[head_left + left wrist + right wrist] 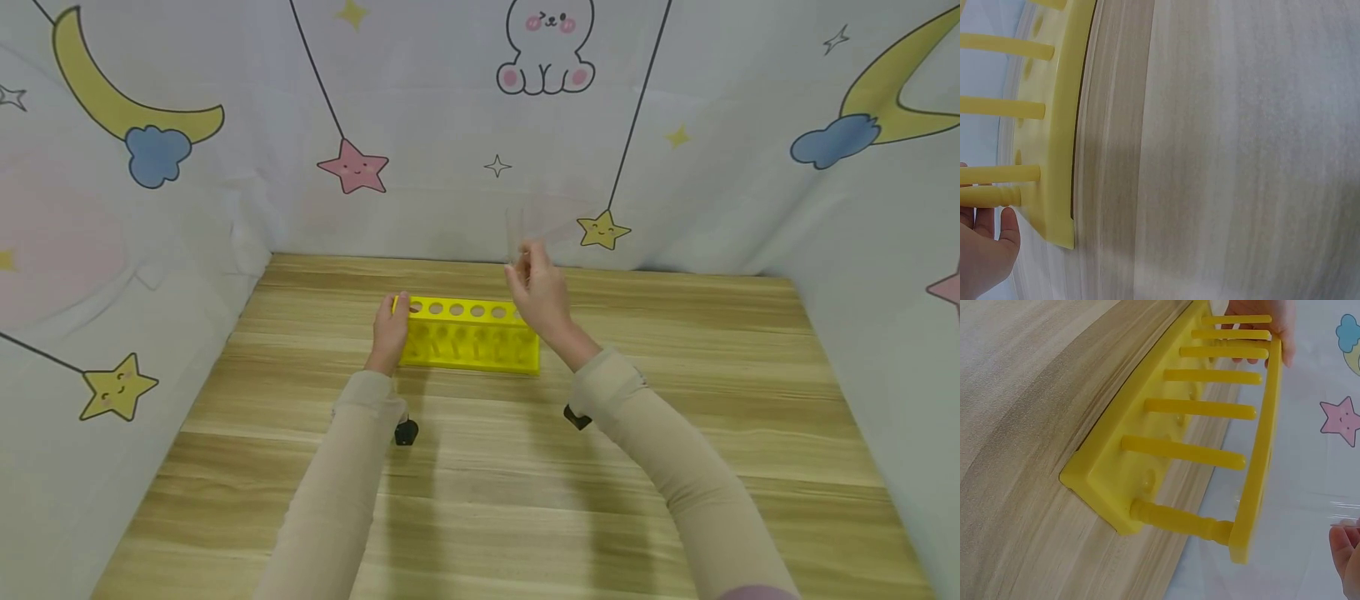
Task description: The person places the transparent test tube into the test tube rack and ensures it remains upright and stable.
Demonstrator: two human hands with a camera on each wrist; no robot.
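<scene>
A yellow test tube rack (468,363) stands upright on the table, with a row of round holes in its top bar and pegs along its base. At its left end, my left hand (388,335) grips the end post and top bar. My right hand (546,296) pinches a clear test tube (513,229) above the rack's right end. The tube points upward past the fingertips, and its lower part is hidden behind the hand in the head view. In the right wrist view, the test tube (1346,512) shows faintly beside the fingers at the frame's edge.
The wood-grain table (495,483) extends around the rack on every side. Behind it hangs a white cloth (442,217) printed with stars and moons, which also encloses both sides. A black wrist camera (406,432) sits under the left cuff, another (577,416) under the right.
</scene>
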